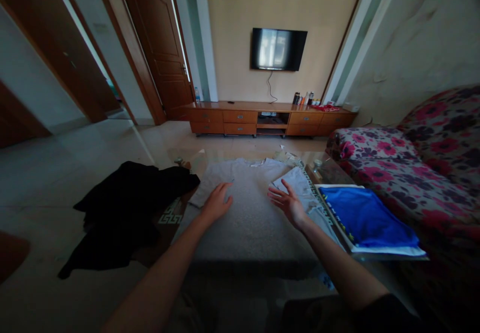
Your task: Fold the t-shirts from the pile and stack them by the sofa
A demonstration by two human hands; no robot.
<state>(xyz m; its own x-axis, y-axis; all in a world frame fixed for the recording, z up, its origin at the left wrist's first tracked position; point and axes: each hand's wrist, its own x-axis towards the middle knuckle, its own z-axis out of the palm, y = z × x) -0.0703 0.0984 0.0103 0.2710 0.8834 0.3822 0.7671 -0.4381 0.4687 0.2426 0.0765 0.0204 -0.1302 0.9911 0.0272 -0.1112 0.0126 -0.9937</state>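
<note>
A grey T-shirt (249, 213) lies spread over the glass table, collar at the far side and hem hanging at the near edge. Its right side is partly folded inward, with the sleeve (296, 180) lying over the body. My left hand (217, 200) is over the shirt's left part, fingers extended and holding nothing; whether it touches the cloth I cannot tell. Above the right part my right hand (288, 203) has its fingers spread, palm turned inward, and nothing in it.
Black clothing (131, 208) is heaped at the table's left. Folded blue and white garments (369, 218) lie on the right. A small glass jar (317, 165) stands at the far right corner. A flowered sofa (405, 173) borders the right side; a TV cabinet (240, 118) stands beyond.
</note>
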